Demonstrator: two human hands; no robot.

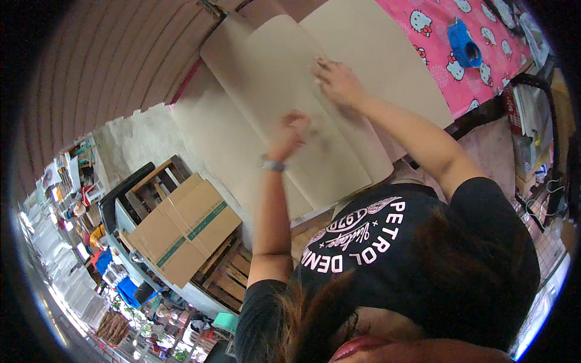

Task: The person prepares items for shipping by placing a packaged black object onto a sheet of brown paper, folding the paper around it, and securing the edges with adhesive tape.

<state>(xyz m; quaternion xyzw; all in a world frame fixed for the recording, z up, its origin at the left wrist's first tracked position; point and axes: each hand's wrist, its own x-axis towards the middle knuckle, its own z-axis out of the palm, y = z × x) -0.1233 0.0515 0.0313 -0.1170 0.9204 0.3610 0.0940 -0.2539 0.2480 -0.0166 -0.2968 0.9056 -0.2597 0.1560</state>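
A large brown sheet of paper or thin cardboard (284, 66), with a raised, folded panel along its middle, spreads over the table in front of me. My right hand (340, 83) lies on the fold's right side, fingers stretched out and nothing in them. Over the left part of the same panel is my left hand (293, 130), a watch or band on its wrist. Motion smears its fingers, so whether they touch the sheet or grip anything is unclear. Another brown panel (369, 54) lies flat to the right of the fold.
A pink patterned tablecloth (423, 36) covers the table's right end, with a blue tape dispenser (464, 45) on it. To the left, a flattened cardboard box (187, 227) rests on wooden slats. A ribbed wall (109, 66) rises at upper left; cluttered goods stand at lower left.
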